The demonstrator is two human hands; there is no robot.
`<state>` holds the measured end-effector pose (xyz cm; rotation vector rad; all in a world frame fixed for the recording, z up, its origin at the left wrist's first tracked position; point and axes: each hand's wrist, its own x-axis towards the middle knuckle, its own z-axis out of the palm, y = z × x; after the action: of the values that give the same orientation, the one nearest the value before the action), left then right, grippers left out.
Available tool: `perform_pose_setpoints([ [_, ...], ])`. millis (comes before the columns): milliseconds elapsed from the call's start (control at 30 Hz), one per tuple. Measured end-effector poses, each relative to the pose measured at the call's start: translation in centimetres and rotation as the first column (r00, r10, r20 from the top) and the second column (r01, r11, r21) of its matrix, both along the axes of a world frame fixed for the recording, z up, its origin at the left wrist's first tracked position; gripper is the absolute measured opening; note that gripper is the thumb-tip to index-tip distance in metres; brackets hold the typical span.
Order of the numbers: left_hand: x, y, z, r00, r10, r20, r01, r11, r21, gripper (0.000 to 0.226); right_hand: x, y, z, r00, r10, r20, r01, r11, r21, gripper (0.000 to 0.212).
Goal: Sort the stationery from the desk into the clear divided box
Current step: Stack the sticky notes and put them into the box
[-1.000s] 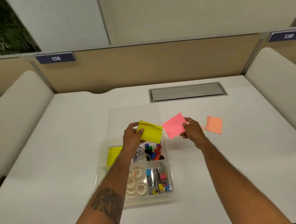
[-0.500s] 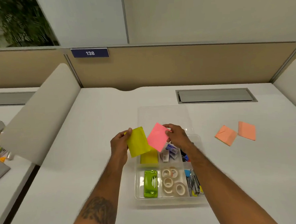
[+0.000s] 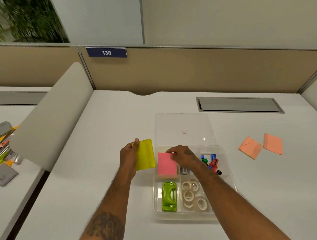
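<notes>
The clear divided box (image 3: 228, 164) lies on the white desk with its lid open behind it. My left hand (image 3: 128, 156) grips a yellow sticky-note pad (image 3: 145, 155) just left of the box. My right hand (image 3: 181, 155) pinches the top of a pink sticky-note pad (image 3: 167, 164) that lies in the box's far-left compartment. Other compartments hold a green hole punch (image 3: 169, 196), several tape rolls (image 3: 193, 194) and small coloured clips (image 3: 211, 162). Two orange sticky-note pads (image 3: 262, 146) lie on the desk to the right.
A grey cable hatch (image 3: 239, 105) is set into the desk behind the box. A white divider panel (image 3: 49, 122) stands on the left, with a pile of stationery (image 3: 1, 155) on the neighbouring desk beyond it. A beige partition runs along the back.
My right hand has lowered the pink pad from mid-air into the box's far-left compartment. My left hand has shifted the yellow pad left, beside the box. The view has swung left.
</notes>
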<state>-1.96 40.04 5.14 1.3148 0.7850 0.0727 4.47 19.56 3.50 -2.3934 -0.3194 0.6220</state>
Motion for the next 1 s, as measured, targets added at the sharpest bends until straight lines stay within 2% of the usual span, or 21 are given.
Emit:
perform_pose_setpoints([
  [133,0.3,-0.8,-0.1,0.999,-0.048,-0.003,0.048,0.997,0.059,0.029,-0.1,0.1,0.9,0.995,-0.026,0.099,0.027,1.000,-0.006,0.029],
  [200,0.5,-1.5,0.0,0.997,-0.082,0.000,0.082,0.992,0.092,0.029,-0.1,0.4,1.9,0.988,-0.092,0.122,0.080,0.992,0.099,0.036],
  [267,0.7,-2.3,0.2,0.993,-0.118,0.007,0.116,0.985,0.124,0.029,0.0,0.8,3.1,0.991,-0.137,-0.002,0.132,0.957,0.259,0.045],
  [333,1.0,-3.2,0.2,0.989,-0.149,0.024,0.144,0.980,0.136,0.029,0.2,0.9,4.0,0.987,-0.100,-0.129,0.139,0.927,0.348,0.046],
  [433,1.3,-4.4,0.1,0.983,-0.182,0.007,0.178,0.969,0.173,0.032,0.6,0.7,4.0,0.995,-0.015,-0.098,0.045,0.952,0.304,0.043],
  [533,1.4,-5.1,-0.3,0.964,-0.265,0.008,0.253,0.928,0.274,0.036,0.9,0.2,3.3,0.999,-0.037,-0.024,0.041,0.974,0.224,0.031],
  [600,1.1,-4.9,-1.1,0.926,-0.376,-0.038,0.346,0.804,0.483,0.050,1.0,-0.5,2.9,0.995,-0.097,0.004,0.093,0.971,0.220,0.025],
  [667,0.3,-4.3,-2.1,0.846,-0.499,-0.186,0.478,0.556,0.680,0.079,1.1,-1.3,2.6,0.987,-0.163,0.012,0.155,0.957,0.247,0.021],
  [767,-0.9,-3.6,-4.1,0.686,-0.602,-0.408,0.611,0.173,0.773,0.106,1.1,-1.6,2.2,0.977,-0.211,-0.014,0.207,0.941,0.268,0.021],
  [833,-1.6,-3.3,-5.3,0.617,-0.595,-0.515,0.632,-0.015,0.775,0.112,0.9,-1.4,1.8,0.980,-0.197,-0.001,0.192,0.952,0.239,0.021],
  [900,-2.0,-3.2,-6.1,0.590,-0.573,-0.569,0.636,-0.103,0.764,0.114,0.6,-1.2,1.3,0.985,-0.172,0.014,0.166,0.968,0.187,0.021],
  [1000,-2.3,-3.1,-6.5,0.597,-0.555,-0.579,0.636,-0.111,0.763,0.115,0.1,-1.1,0.7,0.989,-0.148,0.020,0.144,0.982,0.121,0.023],
])
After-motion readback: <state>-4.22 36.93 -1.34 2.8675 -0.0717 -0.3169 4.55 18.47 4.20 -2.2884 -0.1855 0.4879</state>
